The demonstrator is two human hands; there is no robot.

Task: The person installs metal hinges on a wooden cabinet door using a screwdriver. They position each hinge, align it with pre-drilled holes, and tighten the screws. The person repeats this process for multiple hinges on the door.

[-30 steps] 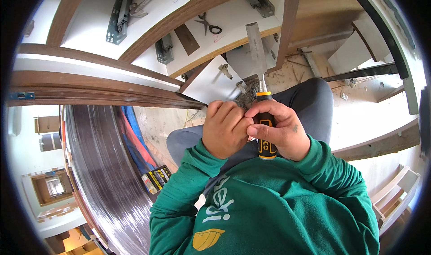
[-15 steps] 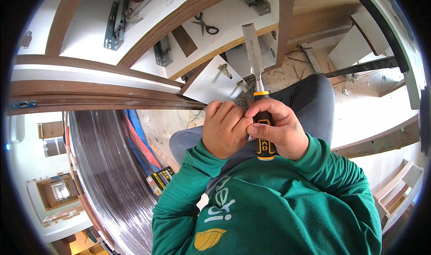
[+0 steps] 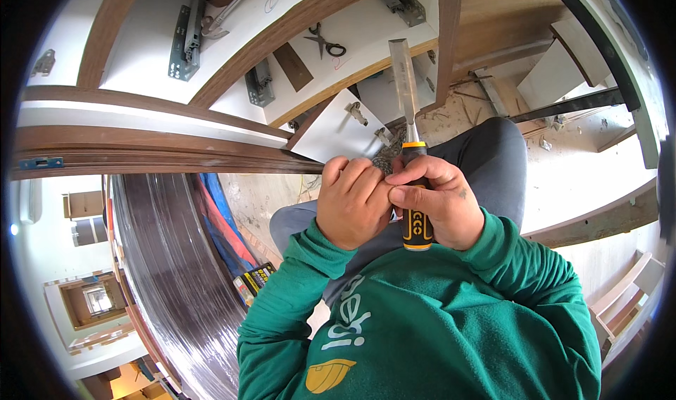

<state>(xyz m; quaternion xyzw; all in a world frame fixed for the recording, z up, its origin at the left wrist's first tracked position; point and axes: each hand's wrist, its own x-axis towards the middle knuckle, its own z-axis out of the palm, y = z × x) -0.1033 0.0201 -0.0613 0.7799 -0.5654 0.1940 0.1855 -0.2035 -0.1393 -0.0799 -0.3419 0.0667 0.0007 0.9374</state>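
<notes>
A wood chisel with a black-and-yellow handle stands blade up in front of my chest. My right hand is closed around its handle, with thumb and forefinger pinched together toward the left. Pressed against those fingertips is my left hand, its fingers curled closed. Whatever the left fingers may hold is hidden behind the knuckles. The chisel's flat steel blade points away from me, toward the cabinet.
Ahead is a white cabinet with brown edges, holding scissors, a hammer and metal drawer runners. A white panel with hinges leans below. Plastic-wrapped brown boards lie left; a yellow-black box sits beside them.
The chisel handle has turned slightly in my right hand, and the blade has shifted a little to the right. Both hands stay together in nearly the same place.
</notes>
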